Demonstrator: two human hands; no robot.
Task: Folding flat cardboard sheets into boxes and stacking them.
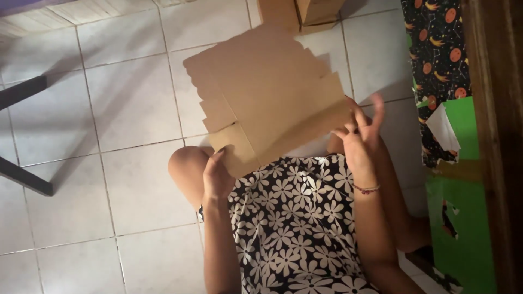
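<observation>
A flat, unfolded brown cardboard box blank (267,92) with several flaps is held above my lap. My left hand (217,175) grips a small flap at its lower left corner, thumb on top. At the blank's right edge, my right hand (360,137) presses with fingers spread, a thin bead bracelet on its wrist. My knees and a black dress with white flowers (297,218) lie below the cardboard.
White tiled floor (125,109) spreads all around. More brown cardboard boxes (305,12) stand at the top. Dark furniture legs (24,179) cross the left side. On the right stands green and patterned paper (447,81) beside a wooden frame (498,136).
</observation>
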